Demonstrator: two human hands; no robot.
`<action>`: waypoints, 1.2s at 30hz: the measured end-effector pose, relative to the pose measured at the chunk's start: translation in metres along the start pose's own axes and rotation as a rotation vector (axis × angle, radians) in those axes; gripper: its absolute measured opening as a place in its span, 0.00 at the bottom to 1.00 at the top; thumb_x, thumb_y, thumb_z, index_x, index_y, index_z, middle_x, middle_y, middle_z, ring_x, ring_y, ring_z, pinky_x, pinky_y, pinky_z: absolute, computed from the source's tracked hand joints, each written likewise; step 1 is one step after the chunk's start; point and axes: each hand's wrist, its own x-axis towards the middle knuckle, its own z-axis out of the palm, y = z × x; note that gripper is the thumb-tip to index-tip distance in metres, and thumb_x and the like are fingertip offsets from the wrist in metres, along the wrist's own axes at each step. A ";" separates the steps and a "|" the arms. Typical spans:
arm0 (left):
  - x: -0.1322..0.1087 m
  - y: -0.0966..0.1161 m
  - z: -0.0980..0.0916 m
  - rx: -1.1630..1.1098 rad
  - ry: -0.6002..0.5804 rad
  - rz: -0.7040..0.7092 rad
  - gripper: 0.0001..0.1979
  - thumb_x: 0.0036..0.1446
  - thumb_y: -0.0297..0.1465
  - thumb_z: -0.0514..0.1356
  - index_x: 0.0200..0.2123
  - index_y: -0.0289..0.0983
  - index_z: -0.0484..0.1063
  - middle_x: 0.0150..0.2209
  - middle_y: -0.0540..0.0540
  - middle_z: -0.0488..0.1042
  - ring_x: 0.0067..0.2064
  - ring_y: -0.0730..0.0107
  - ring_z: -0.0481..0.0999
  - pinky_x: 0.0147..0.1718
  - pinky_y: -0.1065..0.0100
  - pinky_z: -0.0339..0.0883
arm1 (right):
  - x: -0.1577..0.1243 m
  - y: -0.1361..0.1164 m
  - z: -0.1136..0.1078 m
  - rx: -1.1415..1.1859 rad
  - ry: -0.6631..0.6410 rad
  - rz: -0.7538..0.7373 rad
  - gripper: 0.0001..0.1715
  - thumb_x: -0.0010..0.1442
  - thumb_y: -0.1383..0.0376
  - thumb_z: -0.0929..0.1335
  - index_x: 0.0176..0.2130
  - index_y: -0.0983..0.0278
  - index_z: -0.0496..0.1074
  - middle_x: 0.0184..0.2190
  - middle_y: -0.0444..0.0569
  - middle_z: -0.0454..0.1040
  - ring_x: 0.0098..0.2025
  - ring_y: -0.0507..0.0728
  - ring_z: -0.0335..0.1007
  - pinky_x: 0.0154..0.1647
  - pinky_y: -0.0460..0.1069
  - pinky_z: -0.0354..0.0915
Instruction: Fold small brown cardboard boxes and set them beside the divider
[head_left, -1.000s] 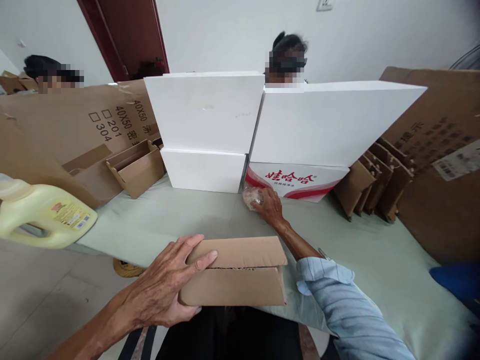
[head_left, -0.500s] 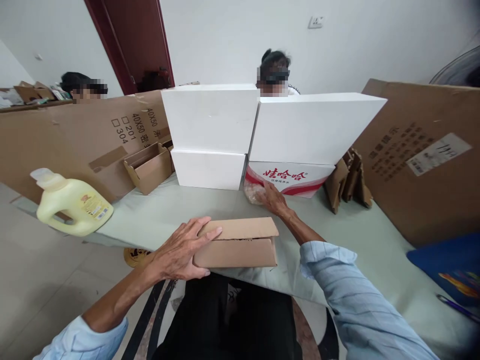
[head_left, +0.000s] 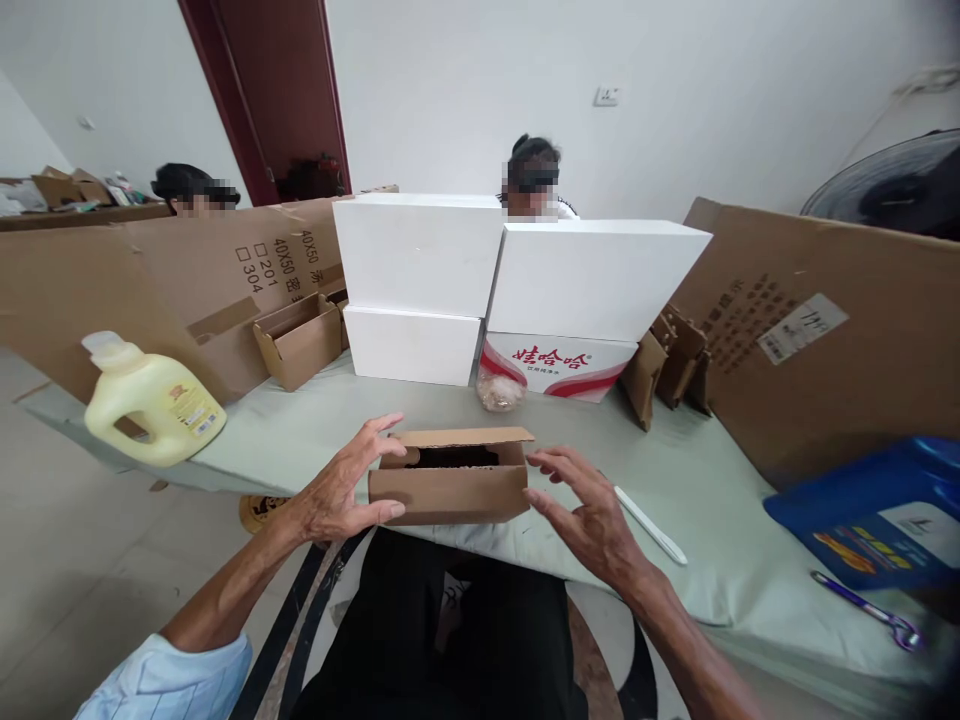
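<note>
A small brown cardboard box (head_left: 450,498) lies near the front edge of the table, its lid flap raised a little and a dark gap showing along the top. My left hand (head_left: 349,490) is around the box's left end, thumb against the front face and fingers at the flap, the index finger lifted. At the right end is my right hand (head_left: 581,505), open, with thumb and fingers apart and the fingertips close to the box's edge. A clear plastic bag of something pale (head_left: 501,392) sits behind the box. To the right lies a slim white stick-like tool (head_left: 651,525).
Stacked white boxes (head_left: 416,255) and a red-and-white printed carton (head_left: 559,365) stand behind. A yellow detergent bottle (head_left: 161,405) and an open small carton (head_left: 300,345) are left. Folded cardboard (head_left: 667,365), a blue jug (head_left: 870,515) and a purple pen-like tool (head_left: 862,608) are right.
My right hand has left the plastic bag and come back to the box's right end. The box's flap has risen, and my left hand's grip has loosened. The white tool now shows.
</note>
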 end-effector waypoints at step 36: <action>0.019 -0.023 -0.032 -0.030 -0.135 -0.126 0.33 0.41 0.39 0.78 0.46 0.42 0.63 0.60 0.40 0.73 0.55 0.54 0.75 0.54 0.57 0.73 | -0.020 0.019 0.017 -0.082 0.179 -0.086 0.24 0.65 0.52 0.77 0.56 0.52 0.72 0.46 0.55 0.73 0.46 0.67 0.74 0.44 0.60 0.76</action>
